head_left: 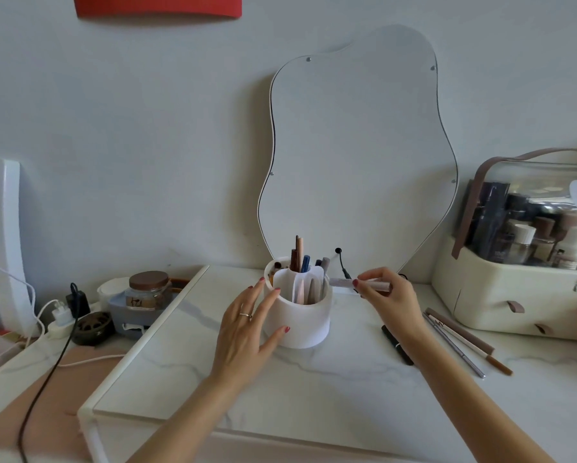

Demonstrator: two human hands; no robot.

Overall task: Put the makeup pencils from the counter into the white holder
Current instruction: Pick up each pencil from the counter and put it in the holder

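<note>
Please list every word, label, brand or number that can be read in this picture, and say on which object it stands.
None can be read with certainty.
Glass jar: dark marks on its label, too blurred to read.
Cream cosmetics case: small print near its right edge, too small to read.
Bottles inside the case: labels too small to read.

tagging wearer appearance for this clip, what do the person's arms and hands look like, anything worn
Both forearms are bare, with no sleeves, watch or bracelet in view. The left hand wears a thin ring on one finger. The right hand shows no ring. The nails that show on both hands are painted dark red.
</note>
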